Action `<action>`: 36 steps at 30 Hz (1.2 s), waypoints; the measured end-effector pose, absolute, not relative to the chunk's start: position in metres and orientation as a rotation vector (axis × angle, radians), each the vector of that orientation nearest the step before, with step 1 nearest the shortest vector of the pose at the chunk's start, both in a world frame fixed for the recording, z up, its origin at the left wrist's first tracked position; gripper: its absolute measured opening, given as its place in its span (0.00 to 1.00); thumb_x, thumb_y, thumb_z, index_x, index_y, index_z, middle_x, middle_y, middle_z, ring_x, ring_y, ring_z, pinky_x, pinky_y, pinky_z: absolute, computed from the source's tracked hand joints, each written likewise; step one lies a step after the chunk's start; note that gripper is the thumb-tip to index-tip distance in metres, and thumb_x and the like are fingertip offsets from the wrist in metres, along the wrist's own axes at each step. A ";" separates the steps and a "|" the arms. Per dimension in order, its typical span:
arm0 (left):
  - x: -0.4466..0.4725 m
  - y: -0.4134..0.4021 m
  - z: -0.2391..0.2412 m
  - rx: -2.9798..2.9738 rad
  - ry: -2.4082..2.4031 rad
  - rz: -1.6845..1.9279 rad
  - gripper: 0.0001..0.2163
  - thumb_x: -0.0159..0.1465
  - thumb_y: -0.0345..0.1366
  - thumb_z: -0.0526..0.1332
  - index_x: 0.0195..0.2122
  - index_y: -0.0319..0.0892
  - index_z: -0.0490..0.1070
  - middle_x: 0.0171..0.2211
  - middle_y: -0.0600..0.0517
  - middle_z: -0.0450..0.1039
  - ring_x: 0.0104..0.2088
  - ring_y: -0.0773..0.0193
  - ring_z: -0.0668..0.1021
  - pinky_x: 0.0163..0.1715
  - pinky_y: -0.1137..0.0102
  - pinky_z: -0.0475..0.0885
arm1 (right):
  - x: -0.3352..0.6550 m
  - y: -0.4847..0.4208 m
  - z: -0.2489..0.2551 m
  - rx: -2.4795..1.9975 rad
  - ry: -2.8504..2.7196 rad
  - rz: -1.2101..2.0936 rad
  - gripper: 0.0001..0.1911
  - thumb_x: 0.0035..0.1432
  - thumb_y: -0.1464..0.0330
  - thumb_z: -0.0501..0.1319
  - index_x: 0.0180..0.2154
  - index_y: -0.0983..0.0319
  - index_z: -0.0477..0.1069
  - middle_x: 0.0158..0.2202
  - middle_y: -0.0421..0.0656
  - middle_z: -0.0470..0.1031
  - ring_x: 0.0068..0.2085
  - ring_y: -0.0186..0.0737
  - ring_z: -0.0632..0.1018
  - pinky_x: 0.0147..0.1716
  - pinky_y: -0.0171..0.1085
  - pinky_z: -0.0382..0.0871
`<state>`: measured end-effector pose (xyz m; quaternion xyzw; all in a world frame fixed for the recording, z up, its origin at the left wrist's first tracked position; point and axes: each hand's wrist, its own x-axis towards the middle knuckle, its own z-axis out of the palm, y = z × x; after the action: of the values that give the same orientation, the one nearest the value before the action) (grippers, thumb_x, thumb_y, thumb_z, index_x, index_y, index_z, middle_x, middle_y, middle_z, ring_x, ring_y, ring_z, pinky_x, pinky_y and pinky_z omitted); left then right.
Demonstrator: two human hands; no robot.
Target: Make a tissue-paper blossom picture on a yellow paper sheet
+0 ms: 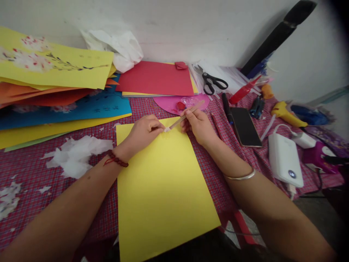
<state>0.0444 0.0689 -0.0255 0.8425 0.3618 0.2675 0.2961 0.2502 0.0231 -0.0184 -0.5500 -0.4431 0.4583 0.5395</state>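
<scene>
A yellow paper sheet (160,182) lies on the red checked tablecloth (32,171) in front of me. My right hand (199,125) is closed on a thin wooden stick (185,116), whose white-tipped end touches the sheet near its top edge. My left hand (144,133) is pinched together right at the stick's tip, pressing on the paper; what is under its fingertips is too small to make out.
Stacked coloured sheets (54,91) fill the left. A red sheet (155,78), a pink disc (174,103), scissors (214,83), a phone (245,126), a white power bank (285,160), a yellow glue gun (286,113) and torn white tissue (75,156) surround the work.
</scene>
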 end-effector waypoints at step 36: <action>0.057 0.073 -0.024 2.097 1.036 0.703 0.05 0.57 0.28 0.62 0.27 0.43 0.77 0.30 0.52 0.73 0.33 0.61 0.76 0.35 0.65 0.69 | 0.251 0.025 -0.019 -1.352 -1.051 1.022 0.17 0.63 0.52 0.62 0.33 0.58 0.69 0.23 0.37 0.72 0.19 0.31 0.71 0.18 0.32 0.65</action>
<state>0.0575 0.0732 -0.0235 0.8066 0.3986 0.2705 0.3425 0.2514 0.0250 -0.0194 -0.5695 -0.4425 0.4304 0.5428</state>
